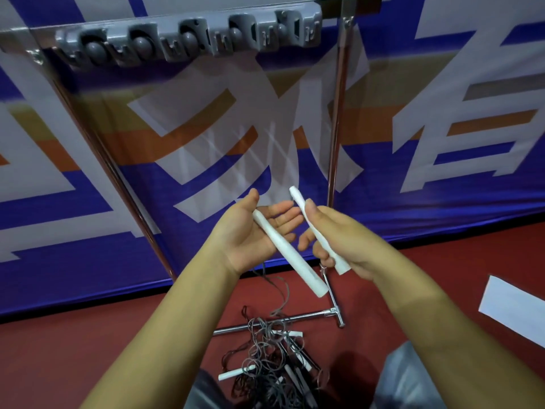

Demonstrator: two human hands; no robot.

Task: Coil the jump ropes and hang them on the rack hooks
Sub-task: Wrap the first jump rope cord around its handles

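Head view shows your left hand (250,231) lying open under one white handle (287,251) while your right hand (339,240) grips the other handle (317,228), so the loose one could slide off into the tangled ropes (265,355) on the floor.

Both forearms are bare to the elbow, the left hand (250,231) and right hand (339,237) wear nothing, and grey trousers (410,379) cover the legs.
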